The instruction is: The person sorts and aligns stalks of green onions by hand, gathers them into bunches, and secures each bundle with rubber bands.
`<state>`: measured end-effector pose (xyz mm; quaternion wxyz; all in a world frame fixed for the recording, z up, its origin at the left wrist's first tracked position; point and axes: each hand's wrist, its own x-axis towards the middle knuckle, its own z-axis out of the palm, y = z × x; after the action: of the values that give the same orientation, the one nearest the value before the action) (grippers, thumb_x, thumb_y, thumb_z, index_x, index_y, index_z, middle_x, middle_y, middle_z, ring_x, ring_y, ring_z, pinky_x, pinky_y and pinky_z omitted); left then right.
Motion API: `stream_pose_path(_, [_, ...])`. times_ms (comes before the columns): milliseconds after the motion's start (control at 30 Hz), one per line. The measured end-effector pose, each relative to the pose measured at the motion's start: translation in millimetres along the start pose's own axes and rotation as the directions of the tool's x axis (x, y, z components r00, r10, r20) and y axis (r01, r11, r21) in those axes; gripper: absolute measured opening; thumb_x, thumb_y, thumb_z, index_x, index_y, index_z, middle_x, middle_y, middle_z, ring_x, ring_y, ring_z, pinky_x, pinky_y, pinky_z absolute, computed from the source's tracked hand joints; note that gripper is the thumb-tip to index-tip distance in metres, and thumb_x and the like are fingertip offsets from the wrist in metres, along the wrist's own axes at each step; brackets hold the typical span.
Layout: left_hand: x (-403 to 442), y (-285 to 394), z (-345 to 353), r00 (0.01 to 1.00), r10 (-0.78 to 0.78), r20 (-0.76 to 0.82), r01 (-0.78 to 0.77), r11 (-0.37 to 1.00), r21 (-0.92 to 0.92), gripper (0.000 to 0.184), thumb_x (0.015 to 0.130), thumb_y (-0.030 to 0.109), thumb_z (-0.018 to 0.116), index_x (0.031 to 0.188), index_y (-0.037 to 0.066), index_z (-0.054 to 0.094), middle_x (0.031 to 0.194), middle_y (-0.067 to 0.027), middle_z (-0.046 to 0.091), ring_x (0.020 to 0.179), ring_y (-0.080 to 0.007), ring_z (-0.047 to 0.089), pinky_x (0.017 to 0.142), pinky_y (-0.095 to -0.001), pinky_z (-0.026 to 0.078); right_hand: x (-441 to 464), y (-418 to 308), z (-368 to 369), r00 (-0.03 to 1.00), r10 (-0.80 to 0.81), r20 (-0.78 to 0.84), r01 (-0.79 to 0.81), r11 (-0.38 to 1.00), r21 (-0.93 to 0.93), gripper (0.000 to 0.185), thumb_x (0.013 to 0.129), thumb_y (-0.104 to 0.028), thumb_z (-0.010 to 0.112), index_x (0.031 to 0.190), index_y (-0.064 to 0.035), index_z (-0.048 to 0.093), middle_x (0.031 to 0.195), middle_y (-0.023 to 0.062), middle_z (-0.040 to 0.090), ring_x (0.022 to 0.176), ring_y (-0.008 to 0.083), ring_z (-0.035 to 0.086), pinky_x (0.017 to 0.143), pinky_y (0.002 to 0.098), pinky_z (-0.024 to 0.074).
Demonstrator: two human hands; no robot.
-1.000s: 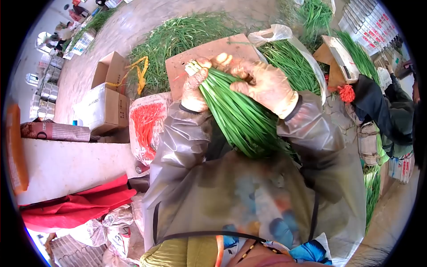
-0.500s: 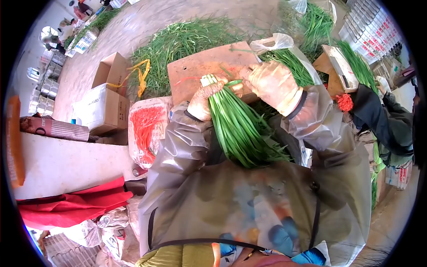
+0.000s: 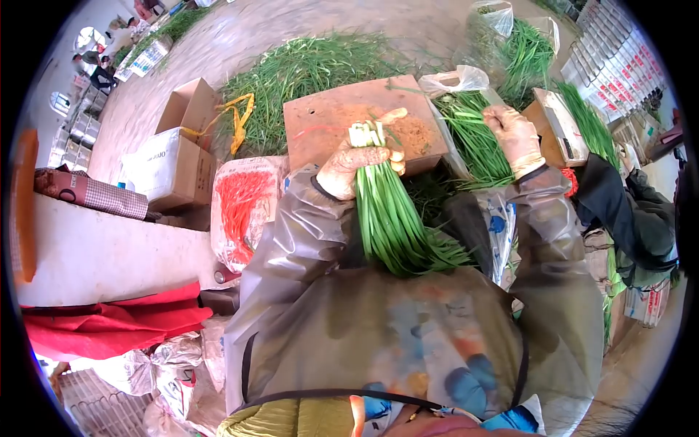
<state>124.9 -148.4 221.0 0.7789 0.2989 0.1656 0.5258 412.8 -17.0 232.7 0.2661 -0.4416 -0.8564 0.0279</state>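
My left hand (image 3: 355,164), in a pale soiled glove, is wrapped round the white-stalked end of a bunch of long green stalks (image 3: 393,218). The leafy ends hang down toward my lap. Over on the right, my right hand (image 3: 514,138), gloved as well, rests at a pile of similar green stalks (image 3: 473,135) beside a clear plastic bag. Its fingers are bent at the stalks, and whether they grip any cannot be made out. A brown board (image 3: 320,116) with dirt on it lies just behind my left hand.
Loose greens (image 3: 291,80) are heaped on the floor beyond the board. To the left are an open carton (image 3: 191,116), a sack with red ties (image 3: 244,200) and a white surface (image 3: 109,258). On the right stand an open box (image 3: 557,124) and a dark-clothed person (image 3: 637,218).
My right hand has left the bunch and moved right to the pile beside the plastic bag. My left hand still holds the bunch, which now hangs more upright.
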Motion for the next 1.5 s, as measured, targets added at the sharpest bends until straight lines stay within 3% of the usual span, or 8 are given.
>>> stream_pose_path(233, [31.2,3.7,38.9,0.889,0.427,0.167,-0.446,0.721,0.53,0.019,0.074,0.003,0.065,0.093,0.005,0.061,0.082,-0.0066,0.062,0.078,-0.0202,0.061,0.071,-0.0327,0.049,-18.1,11.3,13.6,0.991,0.001,0.135,-0.006,0.999,0.033,0.036,0.077,-0.013,0.061,0.113,-0.0101,0.058,0.111,0.0182,0.056,0.101,0.0332,0.054,0.087,0.0382,0.0427])
stream_pose_path(367, [64.0,-25.2,66.0,0.606,0.07,0.792,-0.45,-0.791,0.415,0.013,0.063,0.016,0.055,0.074,0.019,0.05,0.073,-0.0018,0.049,0.073,-0.0199,0.053,0.063,-0.0305,0.045,-25.9,-7.2,13.5,0.947,0.2,0.25,-0.27,0.919,0.287,0.026,0.081,-0.016,0.06,0.106,-0.0093,0.062,0.098,0.016,0.061,0.086,0.0331,0.06,0.077,0.0363,0.0474])
stream_pose_path(700, [59.1,-62.7,60.0,0.62,-0.019,0.784,-0.689,-0.49,0.533,0.013,0.06,0.02,0.055,0.068,0.017,0.046,0.066,0.001,0.041,0.068,-0.0162,0.049,0.067,-0.0286,0.045,-33.6,13.3,-0.5,0.931,0.278,0.236,-0.35,0.497,0.794,0.028,0.082,-0.007,0.061,0.11,-0.0025,0.059,0.115,0.0073,0.057,0.097,0.0157,0.057,0.084,0.0281,0.0453])
stream_pose_path(867, [52.1,-42.3,42.9,0.79,0.364,0.493,-0.613,0.483,0.626,0.01,0.079,0.008,0.065,0.086,0.009,0.057,0.078,-0.0013,0.061,0.074,-0.019,0.059,0.067,-0.0304,0.047,-20.6,-68.5,8.2,0.88,-0.21,0.426,-0.368,0.264,0.891,0.091,0.069,-0.061,0.064,0.129,0.0038,0.04,0.126,0.0123,0.048,0.118,0.0211,0.043,0.101,0.0355,0.0317])
stream_pose_path(967, [52.0,-43.2,-30.8,0.934,0.318,-0.161,-0.281,0.935,0.217,0.023,0.076,0.005,0.069,0.095,0.006,0.057,0.085,-0.0019,0.062,0.078,-0.0162,0.06,0.07,-0.028,0.049,-56.1,-84.4,91.6,0.787,-0.21,0.58,-0.585,0.046,0.81,0.094,0.065,-0.025,0.081,0.138,-0.0016,0.026,0.133,0.0049,0.036,0.121,0.0157,0.035,0.102,0.0309,0.0288])
stream_pose_path(1267, [61.6,-48.6,-207.1,0.627,0.081,-0.775,-0.08,0.996,0.04,0.026,0.084,0.021,0.062,0.104,0.005,0.059,0.086,-0.0055,0.063,0.068,-0.0148,0.061,0.057,-0.0268,0.049,28.1,-104.4,284.9,0.656,0.175,0.734,-0.738,-0.052,0.672,0.039,0.062,-0.01,0.075,0.098,-0.0026,0.06,0.086,0.0081,0.064,0.078,0.0157,0.06,0.066,0.0313,0.049])
stream_pose_path(1433, [81.1,-73.1,-267.9,0.545,0.469,-0.695,-0.183,0.876,0.447,0.043,0.082,0.004,0.055,0.124,0.002,0.044,0.101,-0.0098,0.058,0.089,-0.0227,0.057,0.077,-0.0313,0.048,89.7,-83.3,372.9,0.672,0.339,0.658,-0.678,0.638,0.365,0.057,0.07,-0.036,0.071,0.114,-0.0041,0.054,0.109,0.0204,0.059,0.104,0.0314,0.055,0.088,0.0389,0.0431])
stream_pose_path(1500, [62.9,-93.1,-349.3,0.634,0.42,-0.649,0.341,0.601,0.723,0.06,0.077,0.01,0.059,0.132,0.002,0.036,0.113,-0.0182,0.056,0.098,-0.0297,0.056,0.086,-0.0383,0.044,92.9,-66.5,345.0,0.739,0.339,0.582,-0.548,0.805,0.228,0.061,0.073,-0.038,0.067,0.121,-0.0043,0.05,0.117,0.0232,0.053,0.111,0.0367,0.049,0.094,0.0412,0.0384])
